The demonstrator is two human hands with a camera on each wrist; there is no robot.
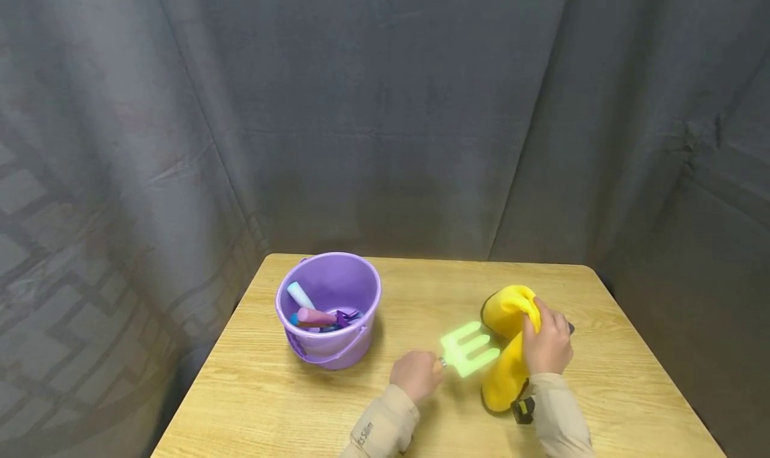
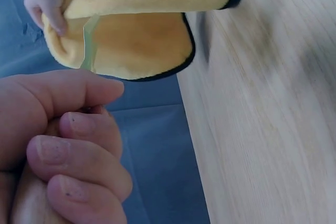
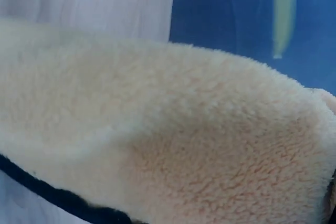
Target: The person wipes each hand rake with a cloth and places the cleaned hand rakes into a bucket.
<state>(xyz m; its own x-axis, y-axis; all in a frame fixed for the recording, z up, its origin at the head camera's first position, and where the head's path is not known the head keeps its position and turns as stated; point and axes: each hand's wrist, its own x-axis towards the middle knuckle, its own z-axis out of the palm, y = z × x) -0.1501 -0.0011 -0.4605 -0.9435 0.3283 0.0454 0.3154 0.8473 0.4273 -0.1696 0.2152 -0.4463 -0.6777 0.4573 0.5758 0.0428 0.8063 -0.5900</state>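
My left hand (image 1: 416, 374) grips the handle of a small garden fork (image 1: 466, 350) with pale yellow-green tines, held over the table's middle. In the left wrist view, the fingers (image 2: 79, 142) curl round the handle and the fork (image 2: 89, 45) shows edge-on. A yellow plush cloth (image 1: 505, 381) with dark edging hangs folded from my right hand (image 1: 549, 341), which pinches it near its top. The tines point at the cloth, close beside it. The fuzzy cloth (image 3: 157, 114) fills most of the right wrist view and hides nearly all of the right hand there.
A purple bucket (image 1: 345, 354) stands at the table's left, its handle hanging down in front. Inside lie several tools, among them a light blue handle (image 1: 299, 294) and a pink handle (image 1: 315, 316). Grey curtains (image 1: 385, 124) surround the wooden table (image 1: 289, 418).
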